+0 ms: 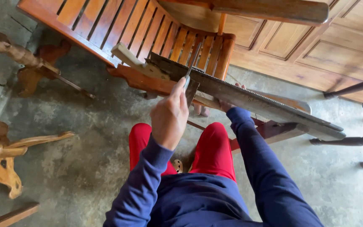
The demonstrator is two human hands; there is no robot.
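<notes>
A long hand saw (248,101) with a pale wooden handle (127,56) lies slanted across my lap, its toothed edge facing up and away. My left hand (169,117) is closed around the grip of a slim metal file (191,67), whose tip rests on the saw's teeth near the handle end. My right hand (228,105) is mostly hidden behind the blade. It holds the saw from below at mid-length, with fingertips showing over the far edge. I wear red trousers and a dark blue sweater.
A slatted wooden chair (148,29) lies tipped just beyond the saw. Turned wooden furniture parts (5,155) lie on the concrete floor at the left. A panelled wooden door (316,46) stands at the right, with dark tripod legs (353,141) near it.
</notes>
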